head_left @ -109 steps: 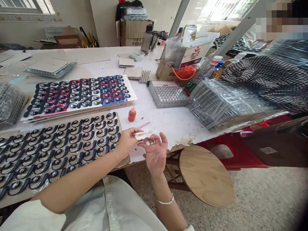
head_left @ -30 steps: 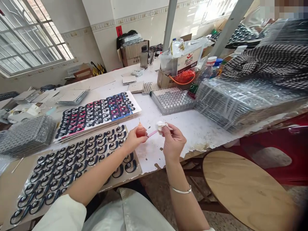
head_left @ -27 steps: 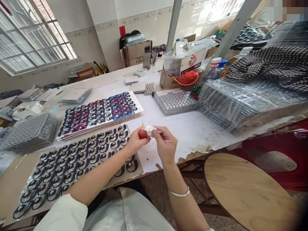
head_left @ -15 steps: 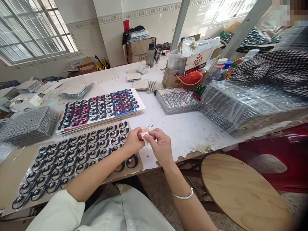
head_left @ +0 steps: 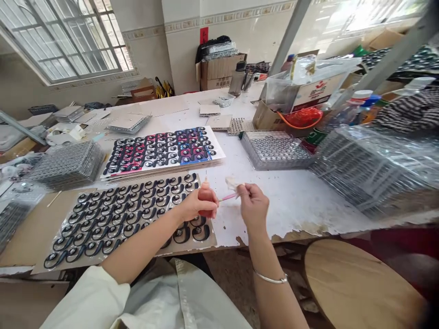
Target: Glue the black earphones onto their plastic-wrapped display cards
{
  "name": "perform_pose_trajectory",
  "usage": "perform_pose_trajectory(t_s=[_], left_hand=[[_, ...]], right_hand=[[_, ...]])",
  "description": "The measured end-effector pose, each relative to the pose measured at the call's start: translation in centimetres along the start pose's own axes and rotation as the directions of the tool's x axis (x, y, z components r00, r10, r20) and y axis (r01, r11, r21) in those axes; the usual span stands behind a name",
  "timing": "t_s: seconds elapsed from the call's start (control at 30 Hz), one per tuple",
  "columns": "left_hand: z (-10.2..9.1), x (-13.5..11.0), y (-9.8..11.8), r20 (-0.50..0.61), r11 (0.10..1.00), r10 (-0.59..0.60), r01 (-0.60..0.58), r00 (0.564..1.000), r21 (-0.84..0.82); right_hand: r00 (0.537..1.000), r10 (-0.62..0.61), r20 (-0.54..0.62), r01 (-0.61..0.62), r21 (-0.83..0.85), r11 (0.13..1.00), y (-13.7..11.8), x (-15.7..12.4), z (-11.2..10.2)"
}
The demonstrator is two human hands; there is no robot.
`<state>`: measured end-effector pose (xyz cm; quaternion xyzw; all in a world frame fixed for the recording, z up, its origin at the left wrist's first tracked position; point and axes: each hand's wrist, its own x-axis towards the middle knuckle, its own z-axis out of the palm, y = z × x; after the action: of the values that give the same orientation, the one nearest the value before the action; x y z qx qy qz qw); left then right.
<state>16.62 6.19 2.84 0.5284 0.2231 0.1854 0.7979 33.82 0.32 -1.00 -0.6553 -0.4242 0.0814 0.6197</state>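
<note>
1. Gripping an orange squeeze bottle [head_left: 207, 195] upright in the left hand [head_left: 195, 205]: fingers wrapped round its body, nozzle sticking up above them.
2. Right hand [head_left: 252, 205] pinches a pink stick [head_left: 228, 197], with a bunch of white tissue [head_left: 232, 183] just above its fingers. Free end of the stick points left, just beside the bottle; no contact visible.
3. Hands apart, narrow gap between them.
4. Left hand sits over the right edge of a cardboard sheet [head_left: 34, 233] of black ear hooks [head_left: 123, 219] under clear plastic.
5. Right hand is over bare white worktable [head_left: 291, 205]; chipped front table edge just below it.
6. Open tabletop to the right, up to stacked clear plastic trays [head_left: 363, 173]. Round wooden stool [head_left: 360, 283] sits beyond the front edge.
</note>
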Motion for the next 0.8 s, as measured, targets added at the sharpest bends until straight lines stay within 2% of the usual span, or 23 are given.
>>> perform_pose_trajectory(t_s=[0.1,0.17,0.27,0.33,0.4,0.47,0.53,0.6,0.63,0.73,0.8], left_hand=[[-0.6,-0.4,0.2,-0.009,0.989,0.021,-0.022,1.0,-0.147],[-1.1,-0.6,0.2,-0.039,0.971,0.038,-0.046,0.999,-0.236],[-1.8,-0.8,-0.1,-0.093,0.945,0.03,-0.059,0.995,-0.323],[-2.2,-0.9,-0.4,-0.133,0.933,0.024,-0.07,0.991,-0.352],[-2.4,-1.3,-0.7,-0.188,0.924,0.035,-0.103,0.981,-0.368],[-2.6,-1.9,-0.7,-0.266,0.925,0.029,-0.127,0.964,-0.359],[-3.0,-3.0,-0.4,-0.349,0.932,0.016,-0.14,0.937,-0.334],[-3.6,-4.3,0.3,-0.404,0.935,0.033,-0.171,0.914,-0.311],[-4.0,-5.0,0.7,-0.426,0.929,0.066,-0.211,0.902,-0.304],[-4.7,-6.9,1.9,-0.492,0.878,0.156,-0.348,0.857,-0.329],[-4.5,-7.8,2.4,-0.506,0.831,0.152,-0.387,0.849,-0.399]], right_hand=[[0.982,0.187,-0.009,-0.181,0.207,0.961,0.2,0.4,-0.5],[0.975,0.22,-0.028,-0.205,0.261,0.943,-0.4,0.3,-0.5],[0.99,0.134,-0.05,-0.119,0.237,0.964,-2.4,-0.8,0.5],[1.0,0.017,-0.023,-0.012,0.197,0.98,-4.2,-2.1,2.0],[0.988,-0.144,0.058,0.134,0.156,0.979,-5.6,-3.2,3.6],[0.943,-0.315,0.104,0.311,0.059,0.949,-5.9,-3.5,4.7],[0.906,-0.421,0.04,0.422,-0.153,0.893,-5.0,-2.6,4.9],[0.913,-0.399,-0.081,0.351,-0.34,0.872,-3.4,-0.9,4.0],[0.916,-0.391,-0.089,0.319,-0.428,0.846,-2.5,0.0,3.4],[0.935,-0.34,0.099,0.328,-0.604,0.727,-0.8,1.2,1.9],[0.899,-0.377,0.225,0.436,-0.555,0.708,-1.2,0.3,1.8]])
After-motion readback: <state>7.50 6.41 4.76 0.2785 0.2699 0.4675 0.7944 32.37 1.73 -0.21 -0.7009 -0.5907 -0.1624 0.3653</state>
